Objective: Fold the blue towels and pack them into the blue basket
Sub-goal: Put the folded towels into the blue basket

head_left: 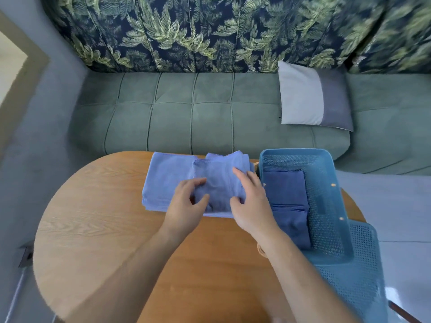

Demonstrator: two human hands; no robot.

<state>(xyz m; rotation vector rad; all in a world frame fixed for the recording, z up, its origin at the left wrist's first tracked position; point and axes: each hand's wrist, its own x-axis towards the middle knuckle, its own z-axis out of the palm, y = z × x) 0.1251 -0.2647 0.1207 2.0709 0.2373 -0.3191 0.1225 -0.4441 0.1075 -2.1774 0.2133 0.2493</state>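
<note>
Gripping the folded light-blue towel [217,187] by its sides with left hand [186,203] and right hand [253,203], fingers curled round it, atop the towel stack [163,180] on the table [105,229]. Likely done folding; next, lifting it right into the blue basket [326,164] beside the dark-blue towels [286,199]. No legible writing.

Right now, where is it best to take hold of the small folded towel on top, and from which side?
Pinch the top folded towel at its left and right edges, coming from the near side, where the left hand and right hand sit. It lies flat on the towel stack, so holding both sides probably keeps its layers together.
</note>
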